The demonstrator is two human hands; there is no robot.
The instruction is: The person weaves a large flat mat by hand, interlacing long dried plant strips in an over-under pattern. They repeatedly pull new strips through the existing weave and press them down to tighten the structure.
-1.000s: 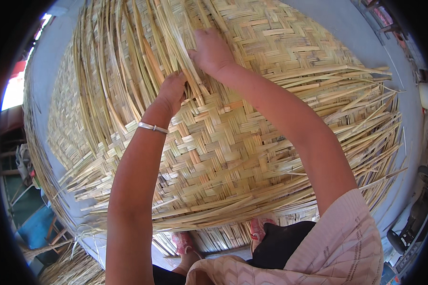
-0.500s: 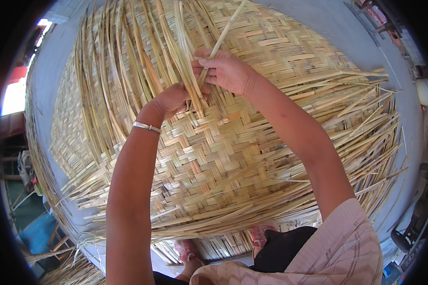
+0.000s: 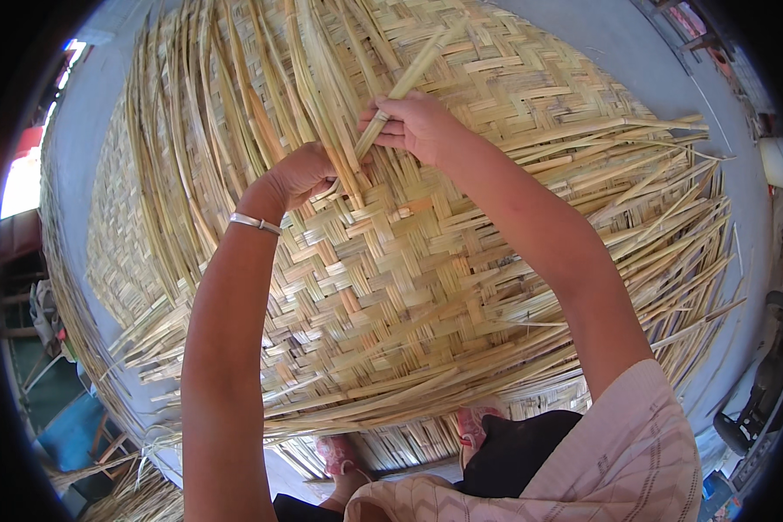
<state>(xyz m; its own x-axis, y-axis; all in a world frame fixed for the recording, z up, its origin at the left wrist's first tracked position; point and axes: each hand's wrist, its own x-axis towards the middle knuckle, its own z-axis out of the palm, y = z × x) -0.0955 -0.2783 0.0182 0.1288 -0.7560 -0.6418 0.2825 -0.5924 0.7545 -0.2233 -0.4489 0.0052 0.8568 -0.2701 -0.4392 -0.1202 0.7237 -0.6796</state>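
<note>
A large woven reed mat [image 3: 409,296] in a herringbone pattern spreads beneath both hands. My left hand [image 3: 306,174], a silver bangle at its wrist, is closed around a bundle of lifted reed strips [image 3: 332,113]; its fingertips are partly hidden behind them. My right hand [image 3: 409,129] pinches a flat, pale green reed strip [image 3: 413,74] between thumb and fingers. That strip slants up to the right, and its lower end meets the bundle beside my left hand.
Long unwoven strips [image 3: 183,130] lie over the mat's left half. Loose reed ends [image 3: 661,209] fan out along its right edge. Grey floor [image 3: 574,43] surrounds it. My feet in pink shoes [image 3: 337,454] are at the near edge, and a blue item [image 3: 70,431] lies at the lower left.
The strip in my right hand has turned to show its broad side, and its upper end has tilted and come lower. My left hand has moved slightly left and up.
</note>
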